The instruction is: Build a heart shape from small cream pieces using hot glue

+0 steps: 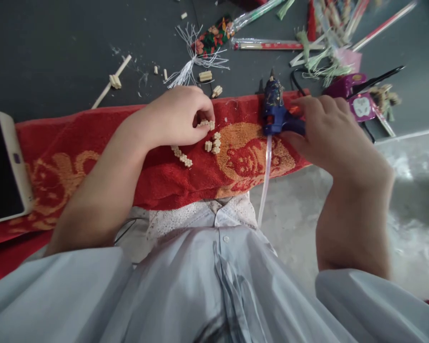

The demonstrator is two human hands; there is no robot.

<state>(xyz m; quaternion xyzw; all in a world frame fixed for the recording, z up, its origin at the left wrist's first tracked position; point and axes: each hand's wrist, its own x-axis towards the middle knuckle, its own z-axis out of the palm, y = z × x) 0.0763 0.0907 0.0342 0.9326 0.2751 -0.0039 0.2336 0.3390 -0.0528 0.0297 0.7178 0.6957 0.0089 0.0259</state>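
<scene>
My left hand point(177, 116) is closed in a pinch on a small beige bumpy piece point(206, 125), partly hidden by the fingers. Just beside it on the red towel point(157, 190) lie a few more such beige pieces point(216, 143), and a row of them point(181, 156) shows below the hand. On the right, my right hand point(329, 128) has its thumb and fingers around the handle of a dark blue hot glue gun point(273, 109). The gun's nozzle points away from me, and a clear glue stick point(265, 181) trails from its back end.
Beyond the towel, a stick with a beige knot point(115, 81), a floral piece with white threads point(212, 38) and loose beige bits point(205, 75) lie on the dark table. Wrapped sticks point(279, 45) and a purple box point(361, 105) are at right. A white-framed device point(25, 171) lies left.
</scene>
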